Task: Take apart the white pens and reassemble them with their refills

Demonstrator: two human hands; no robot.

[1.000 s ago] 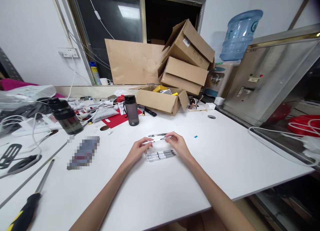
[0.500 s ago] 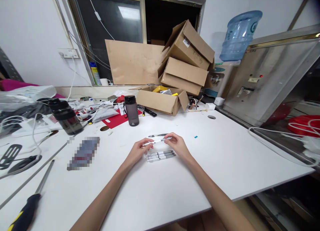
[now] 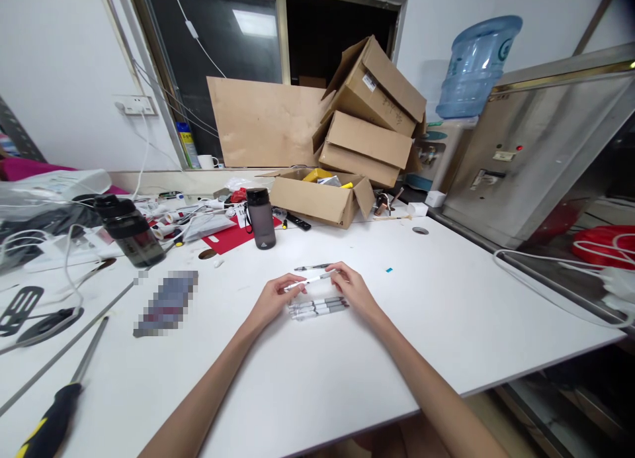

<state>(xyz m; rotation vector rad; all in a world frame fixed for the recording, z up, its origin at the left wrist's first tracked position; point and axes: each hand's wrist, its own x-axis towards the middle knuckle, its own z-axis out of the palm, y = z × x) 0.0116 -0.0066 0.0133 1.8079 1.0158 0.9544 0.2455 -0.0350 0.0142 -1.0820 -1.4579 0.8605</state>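
A white pen [image 3: 313, 281] is held crosswise a little above the white table. My left hand [image 3: 272, 299] pinches its left end, fingers closed. At the pen's right end, the thumb and fingers of my right hand [image 3: 351, 289] are closed on it, hiding the tip. Several white and grey pens [image 3: 317, 308] lie side by side on the table just below, between my hands. Beyond the held pen lies a dark pen [image 3: 310, 267], its right end close to my right fingers.
A dark bottle [image 3: 260, 220] stands on the table [image 3: 476, 306] beside a red sheet [image 3: 223, 239]. Behind are an open cardboard box [image 3: 307, 200] and a remote [image 3: 299, 222]. A screwdriver [image 3: 64, 398], a second bottle [image 3: 131, 229] and a blurred-out object [image 3: 166, 304] lie left.
The right end of the held pen has risen slightly with my right fingers, so the pen slants a bit more. The other pens stay where they were.
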